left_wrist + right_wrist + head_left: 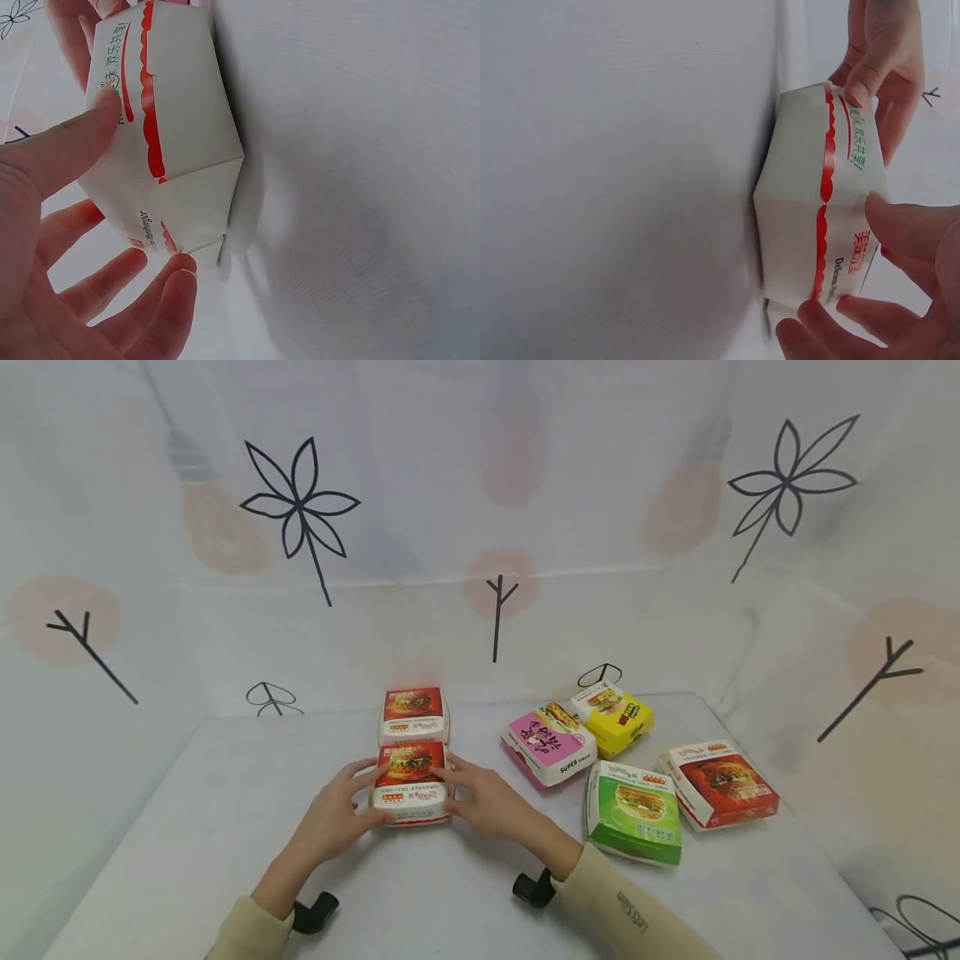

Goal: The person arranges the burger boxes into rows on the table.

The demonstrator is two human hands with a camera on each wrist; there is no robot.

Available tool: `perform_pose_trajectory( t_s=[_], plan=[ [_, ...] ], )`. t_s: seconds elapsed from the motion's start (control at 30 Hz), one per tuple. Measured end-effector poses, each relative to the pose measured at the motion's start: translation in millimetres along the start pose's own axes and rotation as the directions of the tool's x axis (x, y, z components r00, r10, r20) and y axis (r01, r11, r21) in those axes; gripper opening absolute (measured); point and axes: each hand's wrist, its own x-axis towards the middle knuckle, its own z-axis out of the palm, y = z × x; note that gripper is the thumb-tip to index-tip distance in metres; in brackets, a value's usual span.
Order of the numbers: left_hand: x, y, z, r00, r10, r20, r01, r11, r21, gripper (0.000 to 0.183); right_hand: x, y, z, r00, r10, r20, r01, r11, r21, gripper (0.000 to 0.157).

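A red-and-white hamburger box (411, 797) sits on the white table, printed with a burger picture on its lid. The left hand (333, 817) grips its left side, thumb at the front corner and fingers along the side. From the other side the right hand (489, 797) holds the same box, its thumb near the front right corner. Both wrist views show the box's white side (187, 105) with a red scalloped stripe, close to the tabletop. Right behind it stands a second red-and-white hamburger box (414, 706), lined up with the first; whether they touch I cannot tell.
To the right lie a pink burger box (547, 743), a yellow one (617, 718), a green one (636, 814) and another red-and-white one (723, 783), turned at different angles. A patterned white cloth (405, 635) rises behind the table (225, 793).
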Motion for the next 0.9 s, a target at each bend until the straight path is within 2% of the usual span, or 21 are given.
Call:
perform_pose_trajectory(
  t_s=[0.2, 0.33, 0.5, 0.7, 0.9],
  plan=[
    [-0.3, -0.3, -2.6, 1.0, 0.006, -0.011, -0.006, 1.0, -0.003, 0.079, -7.8, -8.8, -22.4, 0.999, 0.001, -0.042, -0.002, 1.0, -0.028, 0.053],
    [-0.2, -0.1, -3.1, 1.0, 0.019, -0.017, -0.019, 1.0, 0.005, 0.078, -12.5, -13.8, -52.2, 0.995, 0.003, -0.096, -0.005, 1.0, -0.023, 0.048],
    [-1.9, -1.7, -0.7, 1.0, 0.009, -0.018, -0.009, 1.0, 0.023, 0.074, -13.7, -12.4, -96.9, 0.99, 0.075, -0.116, -0.076, 0.997, -0.005, 0.042],
    [-3.3, 1.7, -2.7, 0.998, 0.042, -0.045, -0.042, 0.999, 0.009, 0.07, -12.6, 11.4, -143.6, 0.982, 0.138, -0.129, -0.138, 0.99, 0.015, 0.039],
    [4.2, 16.3, -14.5, 0.984, 0.142, -0.104, -0.142, 0.99, 0.008, 0.063, -11.9, 46.7, -166.1, 0.968, 0.212, -0.132, -0.207, 0.977, 0.05, 0.04]
  ],
)
